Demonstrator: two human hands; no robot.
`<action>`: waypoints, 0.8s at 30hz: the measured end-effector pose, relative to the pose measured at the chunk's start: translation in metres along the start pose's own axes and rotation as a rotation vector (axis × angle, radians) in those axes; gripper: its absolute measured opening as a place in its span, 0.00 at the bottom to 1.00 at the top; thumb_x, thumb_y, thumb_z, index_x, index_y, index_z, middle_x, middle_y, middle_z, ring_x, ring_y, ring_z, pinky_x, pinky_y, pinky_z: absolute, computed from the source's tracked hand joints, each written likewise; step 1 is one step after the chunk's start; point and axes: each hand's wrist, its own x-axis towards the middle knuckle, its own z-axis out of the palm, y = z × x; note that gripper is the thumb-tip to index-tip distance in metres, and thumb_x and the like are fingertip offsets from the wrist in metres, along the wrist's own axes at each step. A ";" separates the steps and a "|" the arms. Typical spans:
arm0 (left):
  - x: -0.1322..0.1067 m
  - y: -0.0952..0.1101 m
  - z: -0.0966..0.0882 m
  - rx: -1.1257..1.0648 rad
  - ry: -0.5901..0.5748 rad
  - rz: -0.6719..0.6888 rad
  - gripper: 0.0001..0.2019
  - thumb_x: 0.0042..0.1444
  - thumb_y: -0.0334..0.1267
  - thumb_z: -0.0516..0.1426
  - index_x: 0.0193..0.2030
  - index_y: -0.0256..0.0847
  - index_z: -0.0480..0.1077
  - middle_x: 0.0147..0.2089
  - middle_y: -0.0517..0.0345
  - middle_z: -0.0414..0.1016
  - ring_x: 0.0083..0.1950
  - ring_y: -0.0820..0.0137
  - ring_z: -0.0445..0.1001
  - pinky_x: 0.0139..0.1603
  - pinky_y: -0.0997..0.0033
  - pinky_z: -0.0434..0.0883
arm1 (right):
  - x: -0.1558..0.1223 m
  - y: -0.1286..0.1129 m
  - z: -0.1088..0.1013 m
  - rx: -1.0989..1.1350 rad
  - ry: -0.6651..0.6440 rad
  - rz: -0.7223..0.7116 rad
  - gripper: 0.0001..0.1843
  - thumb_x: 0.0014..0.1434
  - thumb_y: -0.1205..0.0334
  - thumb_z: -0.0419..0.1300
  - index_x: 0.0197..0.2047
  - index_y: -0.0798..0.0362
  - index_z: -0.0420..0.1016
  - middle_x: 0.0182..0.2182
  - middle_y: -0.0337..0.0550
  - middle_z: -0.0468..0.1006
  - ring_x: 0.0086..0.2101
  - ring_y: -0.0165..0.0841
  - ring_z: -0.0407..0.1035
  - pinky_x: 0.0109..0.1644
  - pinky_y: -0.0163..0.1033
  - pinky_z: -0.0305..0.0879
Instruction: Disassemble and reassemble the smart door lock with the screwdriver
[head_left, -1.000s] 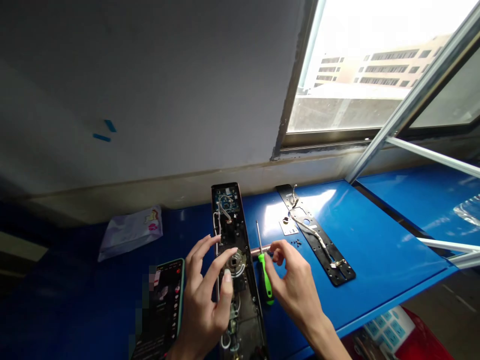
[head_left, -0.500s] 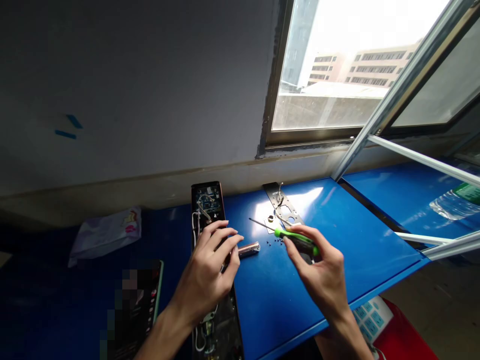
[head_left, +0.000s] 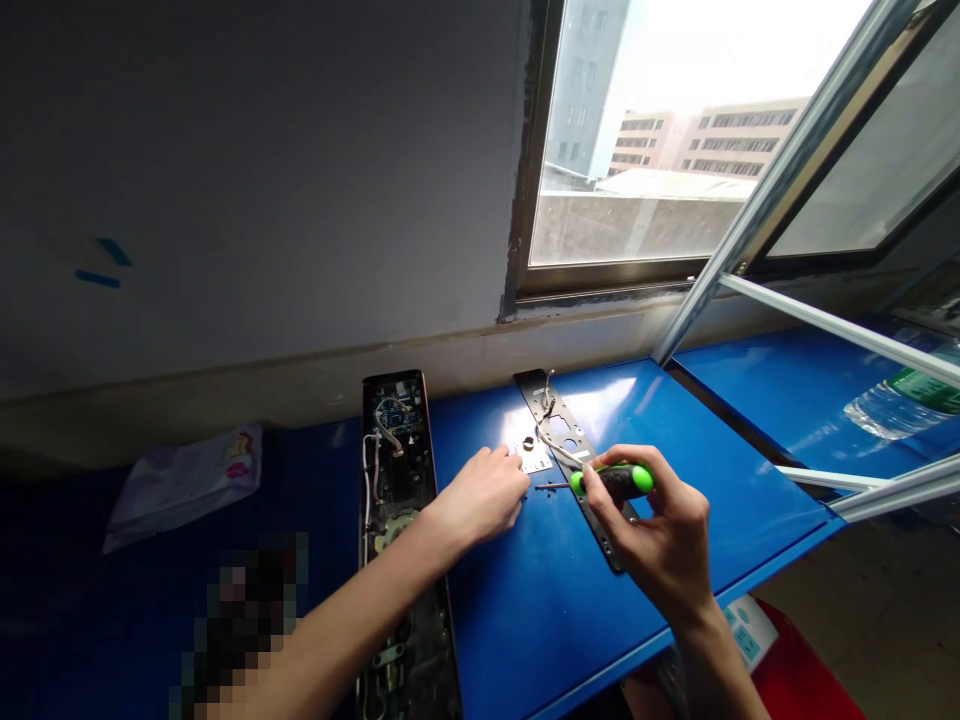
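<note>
My right hand (head_left: 664, 515) is wrapped round a green and black screwdriver (head_left: 615, 482). Its thin shaft points left, the tip over several small dark screws (head_left: 550, 490) on the table. My left hand (head_left: 487, 495) rests low over the table with fingers curled beside a small silver metal plate (head_left: 534, 457); what its fingertips hold, if anything, is hidden. A long black perforated panel (head_left: 574, 440) with a pale cable (head_left: 559, 447) lies behind and under the screwdriver. Under my left forearm stretches a long dark open housing (head_left: 396, 440) with a circuit board and wires.
The blue table (head_left: 540, 620) runs along the wall below a window. A white packet (head_left: 184, 485) lies at the left, partly in shade. Metal frame bars (head_left: 697, 300) rise at the right, with a plastic bottle (head_left: 892, 405) beyond them. A red surface (head_left: 802, 660) shows below the table edge.
My left hand has moved right, off the housing to the silver plate, its fingers now curled. The screwdriver has swung level, its tip lowered to the screws. The copper-coloured cylinder is no longer visible.
</note>
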 end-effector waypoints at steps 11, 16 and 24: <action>-0.004 0.003 -0.010 0.015 -0.190 -0.060 0.10 0.65 0.29 0.56 0.39 0.37 0.81 0.44 0.45 0.82 0.48 0.54 0.80 0.45 0.59 0.74 | 0.006 0.010 0.014 0.090 -0.058 0.001 0.05 0.63 0.61 0.68 0.40 0.48 0.75 0.30 0.35 0.84 0.27 0.29 0.79 0.33 0.31 0.74; -0.010 -0.001 -0.015 0.032 -0.224 -0.103 0.12 0.67 0.29 0.54 0.41 0.36 0.81 0.45 0.44 0.83 0.49 0.53 0.80 0.47 0.57 0.75 | 0.007 0.012 0.018 0.113 -0.074 0.003 0.05 0.63 0.62 0.68 0.39 0.48 0.75 0.30 0.35 0.84 0.27 0.28 0.79 0.33 0.31 0.74; -0.025 -0.002 -0.014 0.053 -0.247 -0.145 0.07 0.65 0.32 0.58 0.40 0.37 0.79 0.43 0.45 0.84 0.46 0.52 0.82 0.45 0.57 0.76 | 0.009 0.007 0.015 0.161 -0.030 0.028 0.05 0.63 0.61 0.69 0.41 0.49 0.76 0.33 0.37 0.86 0.31 0.30 0.82 0.36 0.32 0.78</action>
